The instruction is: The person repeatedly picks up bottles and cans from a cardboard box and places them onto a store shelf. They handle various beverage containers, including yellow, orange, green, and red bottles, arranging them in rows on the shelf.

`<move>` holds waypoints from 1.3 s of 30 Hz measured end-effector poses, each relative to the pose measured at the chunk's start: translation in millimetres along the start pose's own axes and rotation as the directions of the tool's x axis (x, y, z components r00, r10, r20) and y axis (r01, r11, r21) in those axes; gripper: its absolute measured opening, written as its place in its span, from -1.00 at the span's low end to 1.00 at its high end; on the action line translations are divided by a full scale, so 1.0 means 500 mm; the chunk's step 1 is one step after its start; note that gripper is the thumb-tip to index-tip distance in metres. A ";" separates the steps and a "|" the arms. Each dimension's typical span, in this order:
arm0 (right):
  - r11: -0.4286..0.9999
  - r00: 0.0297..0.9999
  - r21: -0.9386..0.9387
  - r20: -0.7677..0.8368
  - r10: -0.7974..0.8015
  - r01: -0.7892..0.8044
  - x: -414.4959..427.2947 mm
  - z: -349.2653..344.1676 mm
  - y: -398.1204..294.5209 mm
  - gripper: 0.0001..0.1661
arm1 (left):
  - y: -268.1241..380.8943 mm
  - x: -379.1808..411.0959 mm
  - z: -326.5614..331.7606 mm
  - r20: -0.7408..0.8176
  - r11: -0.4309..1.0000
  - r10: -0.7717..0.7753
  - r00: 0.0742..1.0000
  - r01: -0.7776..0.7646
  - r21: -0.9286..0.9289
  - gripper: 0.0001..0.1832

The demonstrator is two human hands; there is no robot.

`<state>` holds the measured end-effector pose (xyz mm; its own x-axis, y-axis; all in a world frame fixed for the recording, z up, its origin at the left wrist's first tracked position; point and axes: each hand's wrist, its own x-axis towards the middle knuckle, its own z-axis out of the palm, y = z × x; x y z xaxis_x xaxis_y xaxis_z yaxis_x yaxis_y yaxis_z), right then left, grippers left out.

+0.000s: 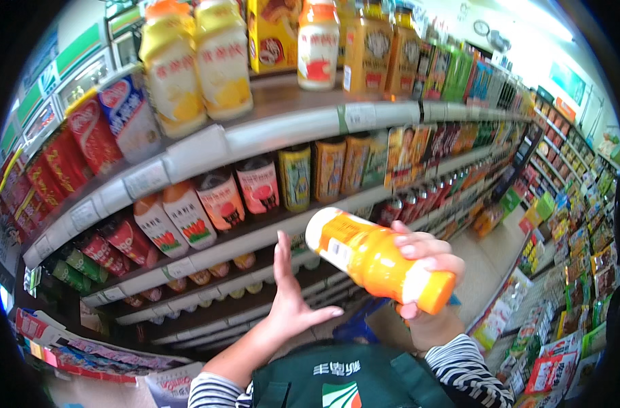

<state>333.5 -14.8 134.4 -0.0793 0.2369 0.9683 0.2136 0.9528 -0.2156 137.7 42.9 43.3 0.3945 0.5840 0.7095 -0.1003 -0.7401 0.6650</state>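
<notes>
My right hand [432,260] grips a plastic drink bottle [376,255] near its orange cap. The bottle has an orange and white wrap with a barcode, and it lies tilted with its base toward the upper left. My left hand [294,296] is raised with the fingers apart, holding nothing, a short way left of the bottle. Behind both hands is a store shelf [304,127] with drinks. On its top board stand two yellow-capped bottles [223,61] and, apart from them, one orange-capped bottle [318,46].
Bottles with pink labels [259,183] and white bottles with a red fruit print [190,217] stand on the second board. Soda cans [409,204] line a lower board. Packaged snacks [585,255] fill a display at right. A blue object [358,324] is below my hands.
</notes>
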 end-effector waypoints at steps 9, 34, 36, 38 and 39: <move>0.548 0.625 0.472 0.009 0.781 -0.691 -0.092 -0.035 0.036 -0.40 | -0.041 -0.076 0.122 0.299 0.814 -0.495 0.816 0.556 -0.169 -0.21; 0.226 0.050 0.665 -0.273 0.961 -0.712 -0.397 -0.377 0.079 -0.59 | -0.097 -0.010 0.318 0.817 0.267 -0.428 0.387 0.917 -0.295 -0.24; 0.339 0.038 0.507 -0.514 0.857 -0.793 -0.438 -0.423 0.058 -0.57 | -0.112 -0.003 0.319 0.796 0.327 -0.457 0.397 0.907 -0.265 -0.33; 0.305 0.062 0.264 -0.656 0.753 -0.915 -0.483 -0.457 0.041 -0.64 | -0.129 -0.012 0.311 0.737 0.339 -0.565 0.373 0.918 -0.205 -0.33; 0.267 0.127 0.102 -0.684 0.718 -0.958 -0.523 -0.470 0.033 -0.65 | -0.145 -0.023 0.303 0.719 0.327 -0.592 0.363 0.924 -0.198 -0.36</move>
<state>586.8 -105.7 -92.5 0.8093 0.5849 0.0544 0.0333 0.0468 -0.9983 278.7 39.5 -48.5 0.8597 0.4106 -0.3037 0.1510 0.3637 0.9192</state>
